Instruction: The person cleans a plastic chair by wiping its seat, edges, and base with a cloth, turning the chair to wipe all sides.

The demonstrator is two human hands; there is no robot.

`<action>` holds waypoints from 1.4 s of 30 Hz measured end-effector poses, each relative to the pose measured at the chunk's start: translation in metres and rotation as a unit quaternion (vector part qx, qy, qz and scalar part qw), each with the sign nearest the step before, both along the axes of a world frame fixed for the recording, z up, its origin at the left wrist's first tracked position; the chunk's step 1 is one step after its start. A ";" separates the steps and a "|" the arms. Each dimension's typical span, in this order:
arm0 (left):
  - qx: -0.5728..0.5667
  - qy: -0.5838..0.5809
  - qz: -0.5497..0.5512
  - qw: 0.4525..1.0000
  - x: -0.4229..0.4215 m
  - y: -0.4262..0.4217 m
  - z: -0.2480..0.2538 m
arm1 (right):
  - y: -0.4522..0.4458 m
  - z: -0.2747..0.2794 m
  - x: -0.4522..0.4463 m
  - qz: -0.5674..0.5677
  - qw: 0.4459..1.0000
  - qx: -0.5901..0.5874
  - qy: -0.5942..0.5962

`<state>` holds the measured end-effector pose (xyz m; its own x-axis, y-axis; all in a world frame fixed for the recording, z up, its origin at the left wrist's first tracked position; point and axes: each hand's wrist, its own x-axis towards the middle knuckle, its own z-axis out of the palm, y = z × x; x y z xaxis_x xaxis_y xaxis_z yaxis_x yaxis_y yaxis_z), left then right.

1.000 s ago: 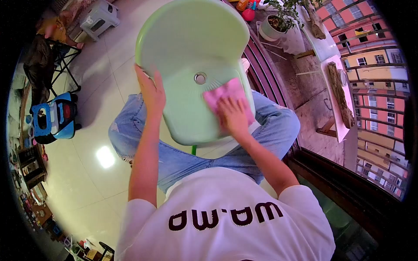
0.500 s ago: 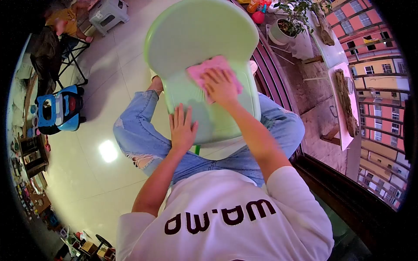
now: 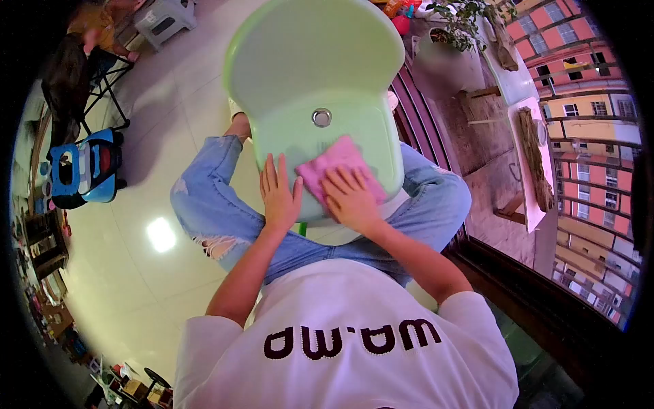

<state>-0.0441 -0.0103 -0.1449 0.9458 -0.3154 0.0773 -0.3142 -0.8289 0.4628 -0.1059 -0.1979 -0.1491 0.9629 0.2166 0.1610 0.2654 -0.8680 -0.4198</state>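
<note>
A light-green plastic chair (image 3: 306, 58) with a tall rounded back faces me between my knees. In its seat is a round opening with a metal ring (image 3: 321, 117). My right hand (image 3: 353, 199) presses a pink cloth (image 3: 334, 158) onto the front part of the seat, fingers bent over it. On the seat's left front edge rests my left hand (image 3: 278, 194), palm down with fingers stretched out and nothing in it. The cloth hides part of the front edge.
On the tiled floor at left stands a blue toy car (image 3: 88, 168). A grey plastic stool (image 3: 163, 22) and a seated person (image 3: 99, 31) are at upper left. To the right are a doorway track (image 3: 426, 112), a potted plant (image 3: 449, 41) and a bench with a log (image 3: 535, 160).
My right hand has pulled the pink cloth toward me, from mid-seat to the front edge, uncovering the metal-ringed opening. My left hand stays on the left edge.
</note>
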 end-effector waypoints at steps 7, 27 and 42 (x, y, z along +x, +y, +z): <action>-0.075 -0.022 0.040 0.996 0.002 0.003 0.002 | 0.045 -0.025 0.092 0.101 0.995 -0.010 -0.019; -0.098 0.055 0.069 0.991 0.000 0.005 -0.008 | -0.005 0.005 -0.012 -0.018 1.000 0.004 0.020; -0.034 -0.001 0.034 0.999 -0.003 0.007 -0.012 | -0.044 -0.030 0.139 -0.055 0.994 -0.050 -0.080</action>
